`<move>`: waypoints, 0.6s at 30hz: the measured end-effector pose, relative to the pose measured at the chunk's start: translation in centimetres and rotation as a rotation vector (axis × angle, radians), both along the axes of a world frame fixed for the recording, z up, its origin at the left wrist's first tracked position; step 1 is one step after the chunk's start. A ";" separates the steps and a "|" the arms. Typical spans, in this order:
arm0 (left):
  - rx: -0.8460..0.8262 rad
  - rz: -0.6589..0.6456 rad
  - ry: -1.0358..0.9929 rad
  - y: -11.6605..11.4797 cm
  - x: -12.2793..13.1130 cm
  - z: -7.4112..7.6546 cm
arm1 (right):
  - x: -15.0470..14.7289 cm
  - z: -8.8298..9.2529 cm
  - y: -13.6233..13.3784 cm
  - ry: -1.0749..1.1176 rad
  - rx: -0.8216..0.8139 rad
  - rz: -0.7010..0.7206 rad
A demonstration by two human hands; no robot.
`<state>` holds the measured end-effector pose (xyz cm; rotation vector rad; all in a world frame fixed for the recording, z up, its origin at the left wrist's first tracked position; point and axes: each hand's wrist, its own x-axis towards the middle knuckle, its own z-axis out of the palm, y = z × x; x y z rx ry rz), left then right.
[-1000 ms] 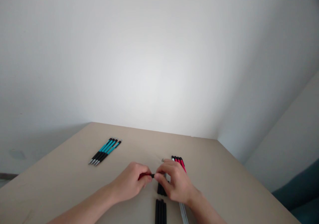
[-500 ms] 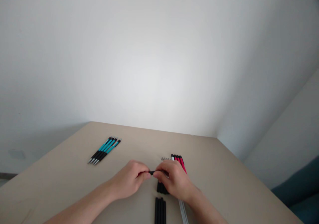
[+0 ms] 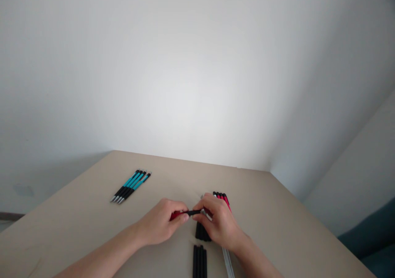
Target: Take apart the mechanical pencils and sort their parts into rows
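Note:
A red and black pen [image 3: 194,213] lies level between my two hands above the table. My left hand [image 3: 163,222] is closed on its red barrel. With thumb and forefinger, my right hand [image 3: 217,220] pinches the black end; its very tip is hidden by the fingers. Black pen parts [image 3: 202,232] lie under my right hand, partly covered by it. Behind that hand are several red barrels with black ends [image 3: 222,196], one of them white. Closer to me sits a row of black tubes [image 3: 200,261], with thin pale refills [image 3: 227,263] beside my right wrist.
Several turquoise and black pens [image 3: 131,186] lie side by side at the left on the beige table [image 3: 77,216]. A white wall [image 3: 191,84] rises behind the table's back edge. Dark teal fabric [image 3: 367,232] hangs at the right.
More of the pen shows between my hands, including red at the left fingers. My right fingertips have shifted slightly right along the black end. The left hand has hardly moved.

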<state>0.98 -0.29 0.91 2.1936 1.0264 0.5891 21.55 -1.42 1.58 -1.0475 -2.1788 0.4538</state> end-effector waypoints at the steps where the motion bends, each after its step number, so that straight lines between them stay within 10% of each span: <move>1: -0.002 0.015 0.014 0.0 0.0 0.0 | 0.0 0.0 0.0 0.010 0.000 0.001; 18: 0.057 0.311 0.038 1.0 -0.4 -1.1 | 1.4 0.1 0.9 0.086 0.034 -0.105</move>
